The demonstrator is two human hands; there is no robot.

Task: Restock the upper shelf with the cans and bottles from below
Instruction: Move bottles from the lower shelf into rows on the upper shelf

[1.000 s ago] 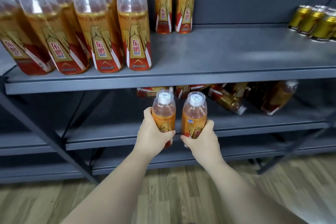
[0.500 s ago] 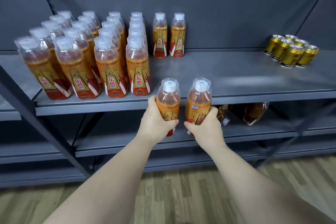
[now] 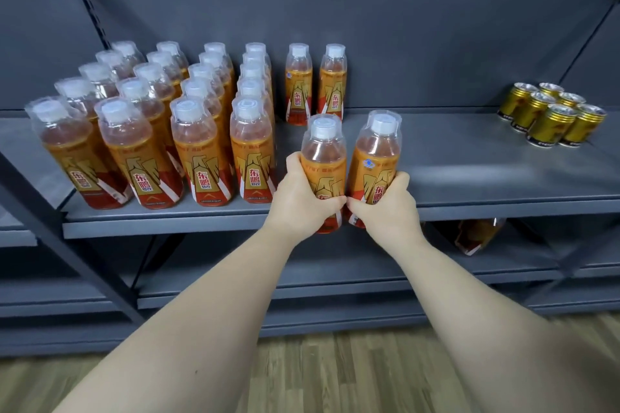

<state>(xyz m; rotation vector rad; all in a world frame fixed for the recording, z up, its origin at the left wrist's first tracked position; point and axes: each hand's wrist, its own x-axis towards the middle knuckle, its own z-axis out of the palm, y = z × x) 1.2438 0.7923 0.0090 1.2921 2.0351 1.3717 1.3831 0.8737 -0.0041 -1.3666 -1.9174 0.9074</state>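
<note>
Head view, left hand (image 3: pixel 303 201) curled around 1 upright orange bottle (image 3: pixel 323 157), right hand (image 3: pixel 385 209) curled around a 2nd bottle (image 3: pixel 377 157) just beside it, both in front of the upper shelf (image 3: pixel 486 174) edge (right of the standing rows (image 3: pixel 201 157)), gold cans (image 3: pixel 550 117) far right, 1 lying bottle (image 3: pixel 476 235) below.

Amber bottles (image 3: pixel 201 157) wear white caps and orange-and-red labels with gold wing motifs, left on the dark grey upper shelf (image 3: pixel 469 161); gold cans (image 3: pixel 550 117) gleam far right above a pale wood-grain floor (image 3: pixel 335 372).
</note>
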